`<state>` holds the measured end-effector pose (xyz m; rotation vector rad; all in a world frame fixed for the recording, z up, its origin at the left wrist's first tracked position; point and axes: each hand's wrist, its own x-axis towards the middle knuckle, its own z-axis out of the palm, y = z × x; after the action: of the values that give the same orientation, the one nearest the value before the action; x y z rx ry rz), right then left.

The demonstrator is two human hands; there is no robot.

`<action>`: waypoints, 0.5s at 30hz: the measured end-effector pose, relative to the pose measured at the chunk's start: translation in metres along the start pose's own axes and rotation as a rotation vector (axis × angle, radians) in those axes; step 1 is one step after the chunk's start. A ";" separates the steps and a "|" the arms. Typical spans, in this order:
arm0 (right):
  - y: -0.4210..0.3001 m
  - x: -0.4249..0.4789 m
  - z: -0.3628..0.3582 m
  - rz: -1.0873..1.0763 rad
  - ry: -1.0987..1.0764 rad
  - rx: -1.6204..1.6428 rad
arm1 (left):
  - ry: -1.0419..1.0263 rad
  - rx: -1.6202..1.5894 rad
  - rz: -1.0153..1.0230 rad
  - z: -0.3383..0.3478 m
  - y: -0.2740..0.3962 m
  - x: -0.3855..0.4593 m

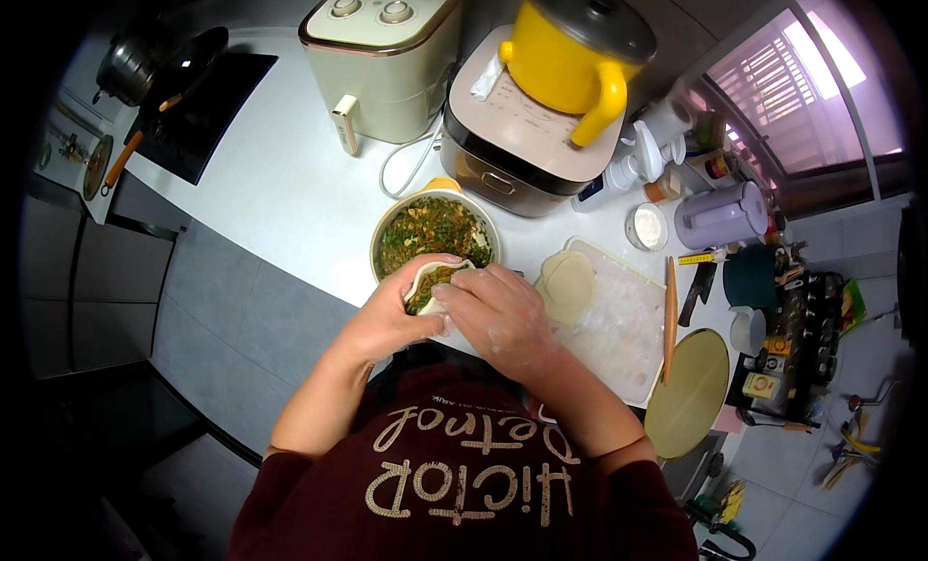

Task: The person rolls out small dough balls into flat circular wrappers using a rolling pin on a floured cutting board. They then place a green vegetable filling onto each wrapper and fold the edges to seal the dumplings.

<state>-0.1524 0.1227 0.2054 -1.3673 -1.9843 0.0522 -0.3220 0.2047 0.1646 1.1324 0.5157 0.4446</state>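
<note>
My left hand cups a round dough wrapper that holds a chopped green and brown filling. The fingertips of my right hand pinch the wrapper's right edge. Just beyond both hands stands a bowl with a yellow handle, full of the same kind of filling. To the right, flat rolled dough rounds lie overlapping on a flour-dusted white board. A wooden rolling pin rests along the board's right edge.
A pale air fryer and a rice cooker bearing a yellow pot stand at the back. On the right are a bowl of white powder, a purple pitcher and a round greenish board. A cooktop is at far left.
</note>
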 end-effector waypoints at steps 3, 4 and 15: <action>-0.005 0.006 -0.007 0.115 0.113 0.173 | 0.034 -0.230 -0.133 0.000 0.011 -0.003; -0.005 0.004 -0.012 0.205 0.188 0.274 | 0.041 -0.268 -0.109 -0.001 0.013 -0.005; -0.002 -0.028 0.001 0.650 0.260 1.227 | 0.020 -0.299 -0.032 0.006 0.038 -0.007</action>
<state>-0.1493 0.0988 0.1906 -0.9820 -0.8444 1.1149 -0.3268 0.2095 0.2028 0.8320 0.4666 0.4885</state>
